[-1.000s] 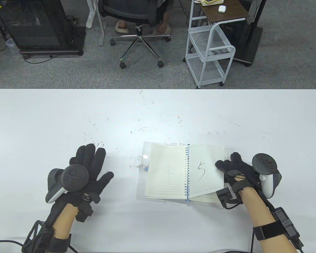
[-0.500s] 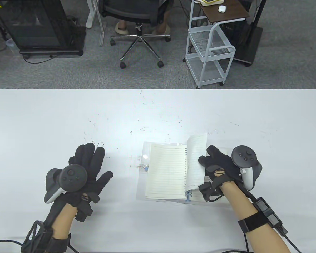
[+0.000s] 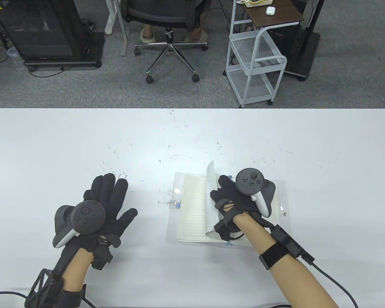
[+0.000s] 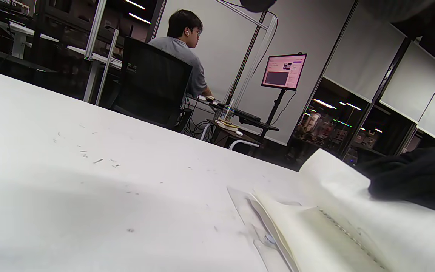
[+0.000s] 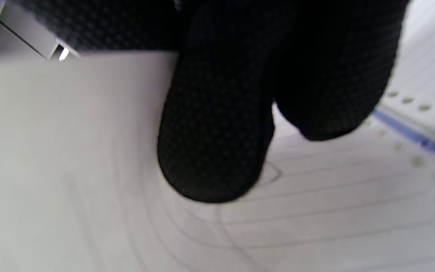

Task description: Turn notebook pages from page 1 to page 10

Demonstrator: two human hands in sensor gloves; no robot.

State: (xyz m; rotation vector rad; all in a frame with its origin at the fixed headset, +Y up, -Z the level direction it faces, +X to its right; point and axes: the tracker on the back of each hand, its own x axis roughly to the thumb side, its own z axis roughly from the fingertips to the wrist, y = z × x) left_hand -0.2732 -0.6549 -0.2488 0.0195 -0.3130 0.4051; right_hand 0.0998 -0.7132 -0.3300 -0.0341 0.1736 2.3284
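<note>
While the notebook (image 3: 195, 208) lies open on the table (image 3: 192, 134), just right of centre near my edge, one page (image 3: 210, 199) stands curled above the left-hand stack, carried by my right hand (image 3: 231, 202). The leaf is judged thin, light and limp: it bows under its own weight and could crease or tear at the punched holes by the blue spiral binding (image 5: 414, 139), so the free outer edge, away from the binding, is the place to hold it. In the right wrist view my fingertips (image 5: 213, 151) press against the lined sheet; whether the thumb pinches from behind I cannot tell. My left hand (image 3: 106, 205) rests flat and spread on the table, well apart from the notebook, holding nothing. A clear plastic cover (image 3: 276, 205) lies under the notebook.

Compared with half a second ago, the page has passed the upright and now leans leftward over the binding, and my right hand has travelled with it; a second ago that page lay flat, showing a "5". My left hand has not moved.
</note>
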